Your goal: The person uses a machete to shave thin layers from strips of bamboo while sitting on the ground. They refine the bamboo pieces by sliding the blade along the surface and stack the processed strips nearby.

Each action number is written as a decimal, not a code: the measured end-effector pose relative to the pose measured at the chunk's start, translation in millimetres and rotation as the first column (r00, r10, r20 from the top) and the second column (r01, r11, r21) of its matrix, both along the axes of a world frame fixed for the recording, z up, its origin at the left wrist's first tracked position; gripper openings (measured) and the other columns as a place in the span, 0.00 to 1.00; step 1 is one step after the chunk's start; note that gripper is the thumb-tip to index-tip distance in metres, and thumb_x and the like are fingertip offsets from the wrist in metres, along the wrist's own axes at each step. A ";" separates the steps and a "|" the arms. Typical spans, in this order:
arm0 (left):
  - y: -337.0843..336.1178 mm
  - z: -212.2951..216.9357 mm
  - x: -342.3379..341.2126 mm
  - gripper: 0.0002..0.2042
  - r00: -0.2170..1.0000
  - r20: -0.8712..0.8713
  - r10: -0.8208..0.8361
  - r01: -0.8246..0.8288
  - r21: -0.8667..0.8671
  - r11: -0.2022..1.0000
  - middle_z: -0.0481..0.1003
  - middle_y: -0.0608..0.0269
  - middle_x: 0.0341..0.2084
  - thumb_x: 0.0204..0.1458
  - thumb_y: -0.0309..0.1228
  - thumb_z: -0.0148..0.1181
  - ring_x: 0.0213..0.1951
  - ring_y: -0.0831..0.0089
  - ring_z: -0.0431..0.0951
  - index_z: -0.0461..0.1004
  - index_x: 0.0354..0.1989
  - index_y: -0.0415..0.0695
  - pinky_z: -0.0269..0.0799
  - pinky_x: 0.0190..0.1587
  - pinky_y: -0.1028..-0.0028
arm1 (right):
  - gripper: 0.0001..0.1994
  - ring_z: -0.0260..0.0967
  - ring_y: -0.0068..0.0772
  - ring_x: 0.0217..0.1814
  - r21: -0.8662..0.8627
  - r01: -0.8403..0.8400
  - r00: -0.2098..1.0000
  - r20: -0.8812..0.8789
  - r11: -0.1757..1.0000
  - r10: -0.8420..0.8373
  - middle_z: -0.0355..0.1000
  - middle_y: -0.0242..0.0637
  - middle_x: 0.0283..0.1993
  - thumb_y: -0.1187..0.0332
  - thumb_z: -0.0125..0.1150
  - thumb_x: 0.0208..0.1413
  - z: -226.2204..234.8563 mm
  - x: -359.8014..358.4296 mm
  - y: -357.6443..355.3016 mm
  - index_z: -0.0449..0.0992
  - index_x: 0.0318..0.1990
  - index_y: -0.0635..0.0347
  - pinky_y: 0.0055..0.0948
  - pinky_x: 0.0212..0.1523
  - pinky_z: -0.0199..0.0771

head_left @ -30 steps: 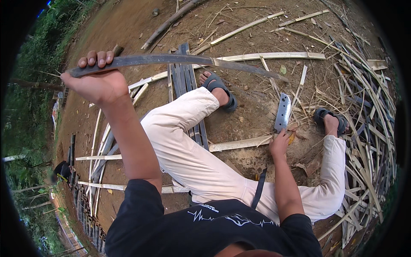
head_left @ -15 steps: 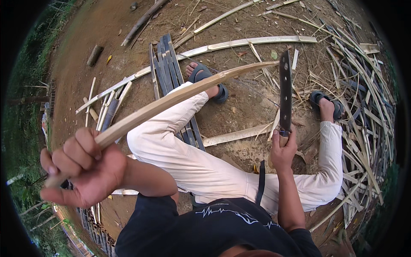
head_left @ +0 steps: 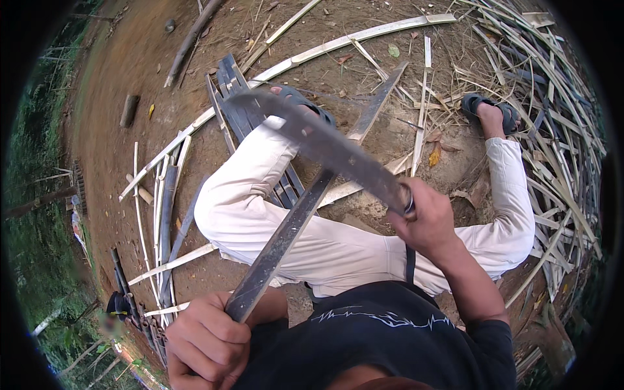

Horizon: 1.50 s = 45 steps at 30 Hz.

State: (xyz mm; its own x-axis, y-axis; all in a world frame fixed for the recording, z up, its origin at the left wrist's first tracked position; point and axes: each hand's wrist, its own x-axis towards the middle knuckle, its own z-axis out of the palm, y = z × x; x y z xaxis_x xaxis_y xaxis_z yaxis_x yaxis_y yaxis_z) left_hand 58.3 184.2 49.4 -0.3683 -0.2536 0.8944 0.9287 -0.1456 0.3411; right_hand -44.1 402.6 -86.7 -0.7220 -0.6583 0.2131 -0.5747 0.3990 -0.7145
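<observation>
My left hand (head_left: 211, 338), at the lower left near my body, is closed round the near end of a long bamboo strip (head_left: 276, 250). The strip slants up to the right past my bent leg, its dark, scuffed face upward. My right hand (head_left: 426, 214) grips a machete (head_left: 354, 162), its handle mostly hidden by the fingers. The dark blade, blurred toward its tip, points up and to the left. It crosses over the strip near the strip's middle; whether the two touch, I cannot tell.
A slatted dark bamboo piece (head_left: 237, 107) lies by my sandalled foot (head_left: 302, 104). Long pale bamboo lengths (head_left: 344, 42) curve across the dirt. At the right is a big pile of split strips (head_left: 552, 169). More bamboo pieces (head_left: 166, 214) lie at the left, near a short log (head_left: 129, 110).
My left hand has come down and in toward my body. The strip now shows its dark face instead of a pale one. The machete has swung from upright to leftward, across the strip.
</observation>
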 end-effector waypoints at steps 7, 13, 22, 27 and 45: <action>11.6 -5.6 1.4 0.21 0.999 -0.015 0.029 -0.029 0.000 1.000 0.55 0.80 0.05 0.63 0.42 0.56 0.08 0.90 0.50 0.59 0.20 0.48 0.44 0.13 0.84 | 0.20 0.73 0.43 0.26 -0.052 -0.022 1.000 -0.020 0.998 0.021 0.71 0.40 0.27 0.71 0.74 0.35 10.5 22.3 6.2 0.73 0.38 0.61 0.37 0.28 0.72; 23.5 -5.9 3.8 0.21 0.998 -0.003 0.062 -0.062 0.016 0.998 0.53 0.80 0.04 0.64 0.43 0.53 0.07 0.90 0.48 0.58 0.19 0.49 0.44 0.13 0.84 | 0.18 0.73 0.42 0.24 0.005 0.118 0.983 0.140 0.993 -0.118 0.70 0.40 0.25 0.70 0.73 0.41 -5.9 9.5 16.0 0.71 0.38 0.62 0.37 0.24 0.71; 13.2 -9.9 9.0 0.22 0.994 0.036 0.101 -0.104 0.110 0.989 0.54 0.80 0.04 0.64 0.44 0.52 0.08 0.90 0.48 0.56 0.19 0.51 0.43 0.14 0.84 | 0.15 0.73 0.44 0.24 0.018 0.127 0.984 0.121 0.992 -0.129 0.71 0.39 0.25 0.72 0.71 0.40 -10.9 5.3 15.6 0.71 0.36 0.60 0.39 0.26 0.72; 18.9 -6.7 6.8 0.21 0.993 0.035 0.110 -0.112 0.056 0.992 0.55 0.80 0.04 0.64 0.43 0.51 0.07 0.91 0.49 0.56 0.19 0.52 0.44 0.14 0.84 | 0.15 0.73 0.44 0.24 0.010 -0.014 0.984 -0.175 1.000 0.016 0.70 0.39 0.24 0.72 0.69 0.39 -6.5 3.4 13.0 0.70 0.35 0.59 0.39 0.25 0.72; 14.2 -5.7 8.8 0.20 0.988 0.061 0.144 -0.149 0.101 0.984 0.53 0.80 0.03 0.64 0.39 0.49 0.06 0.89 0.47 0.55 0.18 0.53 0.44 0.13 0.83 | 0.13 0.75 0.48 0.27 0.083 0.015 0.982 -0.190 0.996 0.002 0.71 0.41 0.22 0.70 0.68 0.46 -34.2 -24.3 23.8 0.69 0.36 0.60 0.44 0.31 0.74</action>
State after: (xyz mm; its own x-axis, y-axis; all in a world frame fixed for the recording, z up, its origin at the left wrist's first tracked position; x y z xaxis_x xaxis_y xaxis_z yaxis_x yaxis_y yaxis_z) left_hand 67.1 198.4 43.7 -0.3661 -0.4001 0.8402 0.9237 -0.0469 0.3802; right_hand -68.4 426.4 -120.9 -0.6780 -0.6750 0.2910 -0.6939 0.4569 -0.5566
